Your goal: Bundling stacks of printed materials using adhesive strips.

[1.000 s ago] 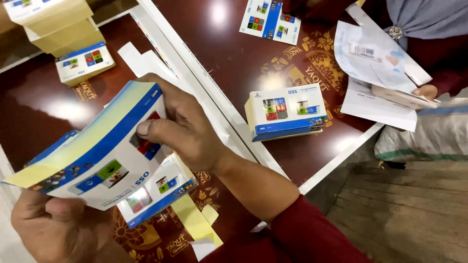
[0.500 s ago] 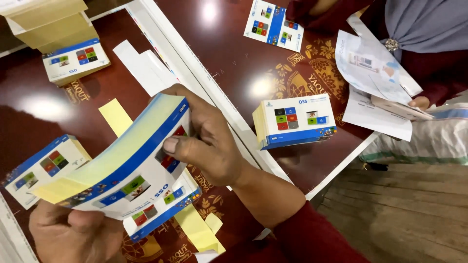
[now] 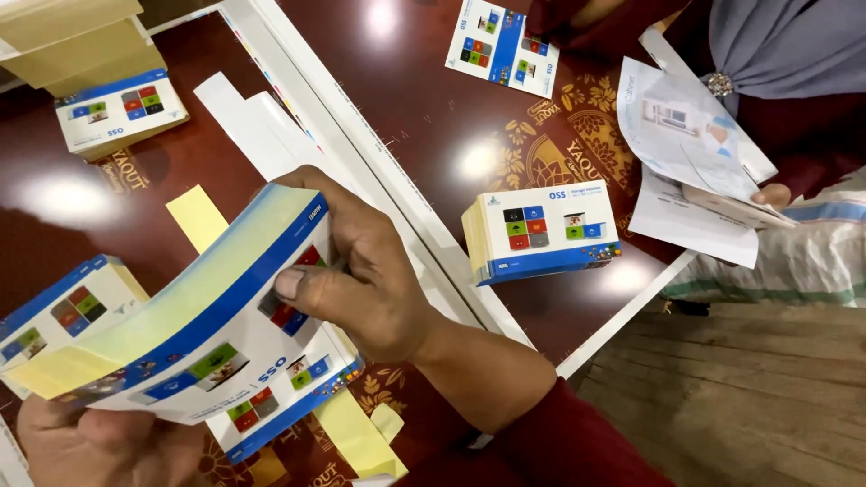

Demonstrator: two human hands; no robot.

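Right hand (image 3: 361, 280) now sits higher on the fanned leaflet stack (image 3: 194, 338), thumb and fingers pinching its edge; left hand (image 3: 99, 442) clamps the bottom corner. Squaring continues.

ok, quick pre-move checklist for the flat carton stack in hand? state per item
1. Both hands on the stack of flat cartons: ok. Right hand grips the upper edge with its thumb on the printed face, left hand holds the lower end.
2. Stack squared: not ok, the edges are fanned and bowed.
3. Carton count: cannot tell.
4. Table space under the stack: not ok, yellow strips and another printed pile lie there.
5. Finished bundle apart from the hands: ok.
6. Other person's hand clear: ok, it holds papers at the far edge.
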